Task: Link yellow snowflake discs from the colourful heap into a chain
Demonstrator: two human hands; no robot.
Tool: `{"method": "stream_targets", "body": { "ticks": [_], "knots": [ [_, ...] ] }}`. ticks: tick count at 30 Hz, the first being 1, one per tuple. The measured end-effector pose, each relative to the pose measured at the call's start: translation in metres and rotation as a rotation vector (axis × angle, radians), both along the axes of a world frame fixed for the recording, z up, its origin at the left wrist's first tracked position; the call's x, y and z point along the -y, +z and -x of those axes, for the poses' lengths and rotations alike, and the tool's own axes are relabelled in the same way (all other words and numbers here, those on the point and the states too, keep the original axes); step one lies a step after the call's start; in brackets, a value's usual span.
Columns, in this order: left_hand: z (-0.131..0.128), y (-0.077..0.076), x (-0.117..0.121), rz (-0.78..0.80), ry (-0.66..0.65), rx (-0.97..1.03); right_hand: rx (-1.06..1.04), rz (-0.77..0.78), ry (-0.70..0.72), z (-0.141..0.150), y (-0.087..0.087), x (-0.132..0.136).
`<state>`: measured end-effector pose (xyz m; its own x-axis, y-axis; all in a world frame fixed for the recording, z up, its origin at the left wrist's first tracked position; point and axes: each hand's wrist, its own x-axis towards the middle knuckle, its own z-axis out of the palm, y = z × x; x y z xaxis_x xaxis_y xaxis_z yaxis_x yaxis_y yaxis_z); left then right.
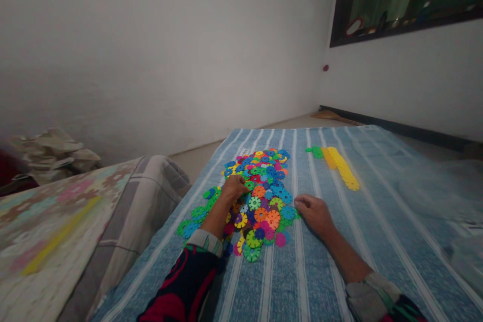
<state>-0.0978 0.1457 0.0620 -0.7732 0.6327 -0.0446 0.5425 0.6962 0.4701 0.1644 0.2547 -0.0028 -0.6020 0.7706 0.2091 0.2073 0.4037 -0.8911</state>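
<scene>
A spread pile of notched plastic snowflake discs (260,214) in many colours lies on the blue striped cloth (279,292). My left hand (234,190) reaches into the pile's left middle, its fingers pinched together beside a green disc (249,185). Whatever is between those fingertips is too small to make out. Just off the pile's right edge rests my right hand (314,213), fingers curled and closed, with a bit of green below the fingertips. Whether it grips that piece is unclear. Farther right lies a row of yellow discs (344,170), with green discs (316,152) at its far end.
Clear plastic bags or containers (433,191) sit along the cloth's right side, partly blurred. To the left stands a bed or bench with a flowered cover (75,211) and a yellow strip. A white wall (169,50) rises behind, with a dark-framed window (407,0) at right.
</scene>
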Motion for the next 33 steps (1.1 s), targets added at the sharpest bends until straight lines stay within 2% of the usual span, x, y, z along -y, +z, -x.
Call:
{"method": "stream_targets", "body": {
  "ticks": [9, 16, 19, 24, 28, 33],
  "knots": [
    [-0.006, 0.001, 0.000, -0.133, -0.006, 0.020, 0.012, 0.009, 0.011, 0.001, 0.002, -0.001],
    [-0.019, 0.000, 0.011, -0.307, -0.006, 0.011, 0.021, -0.019, -0.014, 0.001, 0.001, -0.001],
    [-0.030, 0.002, 0.016, -0.379, -0.018, 0.062, -0.007, 0.014, -0.015, 0.001, 0.002, 0.000],
    [-0.055, 0.005, 0.018, -0.576, -0.177, 0.372, -0.160, 0.152, -0.001, 0.006, 0.012, 0.001],
    [-0.075, 0.004, 0.014, -0.557, -0.316, 0.466, -0.237, 0.171, 0.090, 0.016, 0.025, 0.006],
    [-0.088, 0.003, 0.013, -0.538, -0.365, 0.490, -0.243, 0.188, 0.184, 0.027, 0.035, 0.010]
  ]
}}
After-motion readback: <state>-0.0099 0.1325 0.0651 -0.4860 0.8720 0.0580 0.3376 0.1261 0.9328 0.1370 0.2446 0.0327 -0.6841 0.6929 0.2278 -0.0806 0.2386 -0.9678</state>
